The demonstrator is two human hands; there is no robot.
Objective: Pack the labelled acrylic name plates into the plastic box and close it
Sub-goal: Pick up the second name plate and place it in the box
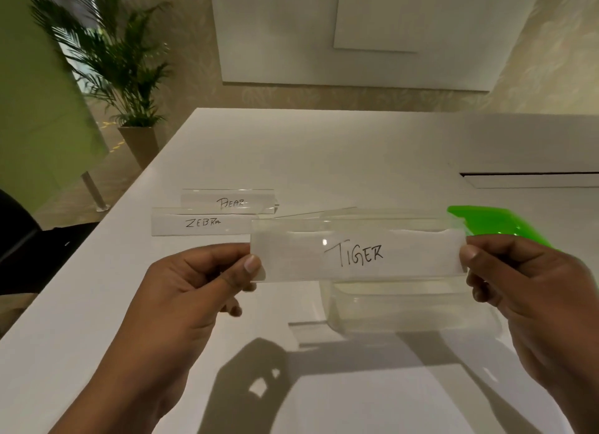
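On the bench [291,148] we record the ZEBRA plate [202,222], with a second labelled plate [230,202] just behind it. Our left hand [194,287] pinches the left end of the TIGER plate [356,255], which is held above the open clear box [405,307]. The green lid [492,221] lies behind. Our right hand [534,291] pinches the plate's right end.

TIGER plate [356,255]: clear, glossy acrylic over a white matt paper label [291,258]. ZEBRA plate [201,222] and the plate behind it [228,201] are the same clear acrylic with paper. Box [405,307]: transparent, smooth plastic. Lid [492,221]: bright green glossy plastic. Table [291,161]: smooth, white, with a faint sheen.
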